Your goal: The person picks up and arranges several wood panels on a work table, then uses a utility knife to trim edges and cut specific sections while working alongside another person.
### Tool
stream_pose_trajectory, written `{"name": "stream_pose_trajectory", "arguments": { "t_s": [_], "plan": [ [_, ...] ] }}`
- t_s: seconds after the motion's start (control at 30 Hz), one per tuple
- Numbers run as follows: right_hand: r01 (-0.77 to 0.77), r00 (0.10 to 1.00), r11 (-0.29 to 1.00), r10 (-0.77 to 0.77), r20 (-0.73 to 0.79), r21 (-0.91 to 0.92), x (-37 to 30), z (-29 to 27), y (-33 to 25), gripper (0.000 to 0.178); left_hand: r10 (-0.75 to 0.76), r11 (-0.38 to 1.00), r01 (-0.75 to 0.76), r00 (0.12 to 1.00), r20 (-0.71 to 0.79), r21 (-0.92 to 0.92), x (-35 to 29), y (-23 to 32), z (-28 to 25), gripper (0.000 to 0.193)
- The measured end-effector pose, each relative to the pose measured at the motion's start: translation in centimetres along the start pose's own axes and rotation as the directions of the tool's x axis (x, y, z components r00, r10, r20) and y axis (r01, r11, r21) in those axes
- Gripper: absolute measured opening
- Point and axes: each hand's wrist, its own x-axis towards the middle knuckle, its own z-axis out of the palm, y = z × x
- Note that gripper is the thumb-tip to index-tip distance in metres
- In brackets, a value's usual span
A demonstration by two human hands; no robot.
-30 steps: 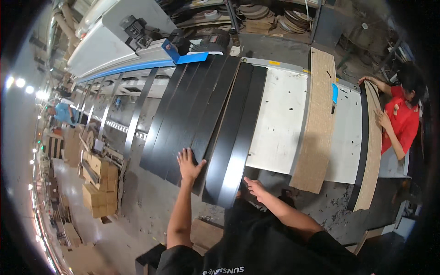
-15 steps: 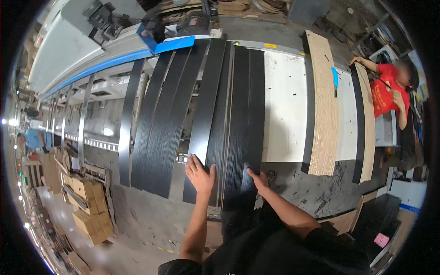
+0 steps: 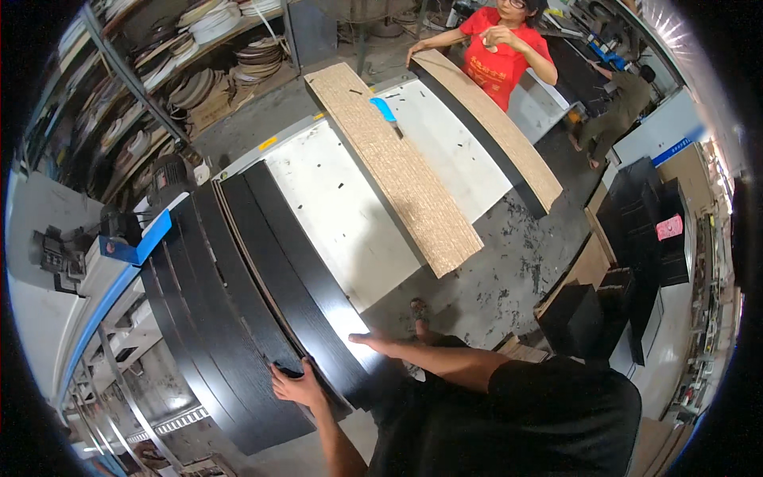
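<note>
Long black wood-grain panels lie side by side across the bench, close together. My left hand rests on the near part of the panels, beside a narrow seam with brownish edges. Its thumb and fingers are apart. At the near right edge of the rightmost black panel, my right hand has its thumb on top, and its other fingers are hidden below the edge. Light glares off the panel between the hands. To the right, a light tan textured panel with a dark side lies across the white bench top.
A blue-handled knife lies on the tan panel. Beyond it, a person in red touches another tan panel. Shelves with coiled strips stand at the back left. Black stacked panels are at the right.
My view has turned to the right. The separate black panels on the left now lie close together, and my left hand has shifted from a panel's face to beside the seam.
</note>
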Motion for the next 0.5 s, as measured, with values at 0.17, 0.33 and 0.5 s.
{"name": "stream_pose_trajectory", "arguments": {
  "t_s": [0.17, 0.33, 0.5],
  "plan": [
    [-0.009, 0.998, 1.0, 0.008, -0.055, -0.03, 1.0, 0.3, 2.1, 0.094, 0.037, 0.996, -0.039, 0.999, 0.033, 0.074, -1.4, 2.4, 1.2, 0.103],
    [0.055, 0.998, 0.993, -0.055, 0.002, 0.106, 0.5, 0.6, 2.0, 0.086, 0.057, 0.996, -0.055, 0.998, -0.031, 0.069, -3.3, 2.1, 0.9, 0.104],
    [0.081, 0.985, 0.996, -0.076, -0.153, 0.024, 1.5, -1.2, 3.0, 0.081, -0.175, 0.984, 0.176, 0.983, 0.063, -0.023, -5.3, -0.8, 0.3, 0.09]
  ]
}}
